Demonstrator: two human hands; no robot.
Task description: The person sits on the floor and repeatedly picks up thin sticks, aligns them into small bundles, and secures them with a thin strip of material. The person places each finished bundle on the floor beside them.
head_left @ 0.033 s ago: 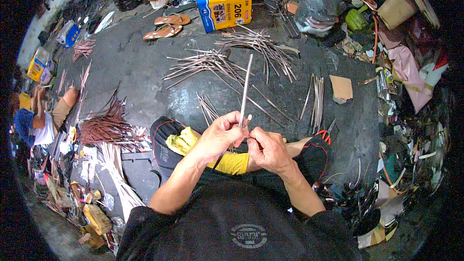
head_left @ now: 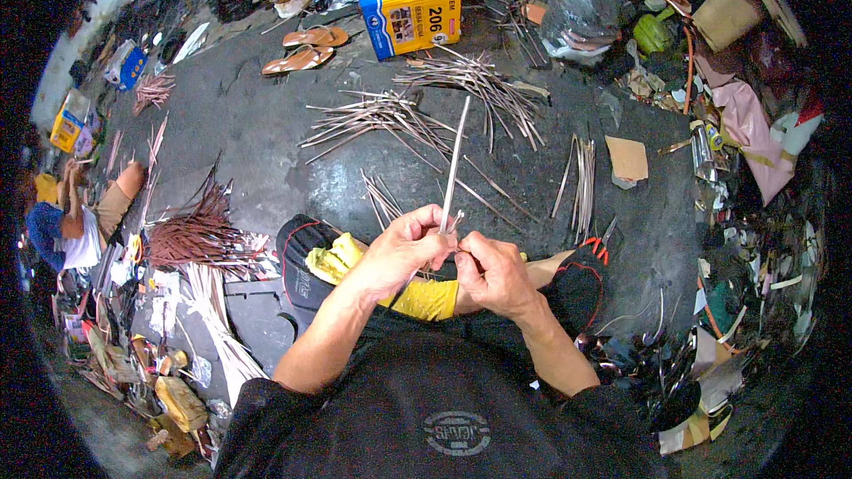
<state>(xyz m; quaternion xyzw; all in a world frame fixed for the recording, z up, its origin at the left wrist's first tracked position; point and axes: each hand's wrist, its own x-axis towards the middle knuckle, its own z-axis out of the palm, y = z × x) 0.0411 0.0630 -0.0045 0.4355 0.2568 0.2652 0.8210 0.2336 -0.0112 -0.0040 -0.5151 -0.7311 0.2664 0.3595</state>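
Note:
A long, thin, pale strip [head_left: 456, 160] rises from between my hands, its upper end pointing away from me and tilted slightly right. My left hand [head_left: 404, 253] is closed round its lower part. A small looped end shows by the left fingertips. Beside it, my right hand [head_left: 499, 277] pinches at the strip's low end, the fingertips of both hands almost touching. The exact piece between the right fingers is mostly hidden. Below my hands a yellow cloth [head_left: 426, 300] lies across my lap. Past them on the floor lie loose bundles of similar strips [head_left: 382, 121].
Orange-handled scissors [head_left: 599, 244] lie by my right knee. Dark reddish strips [head_left: 195, 235] and white strips [head_left: 217, 324] are heaped at left. A yellow and blue box [head_left: 410, 9] and sandals [head_left: 302, 58] stand ahead. Another person [head_left: 75, 222] sits at far left. Scraps [head_left: 719, 337] pile up at right.
The strip's upper end has tipped very slightly to the right. Both hands keep their places and their grip.

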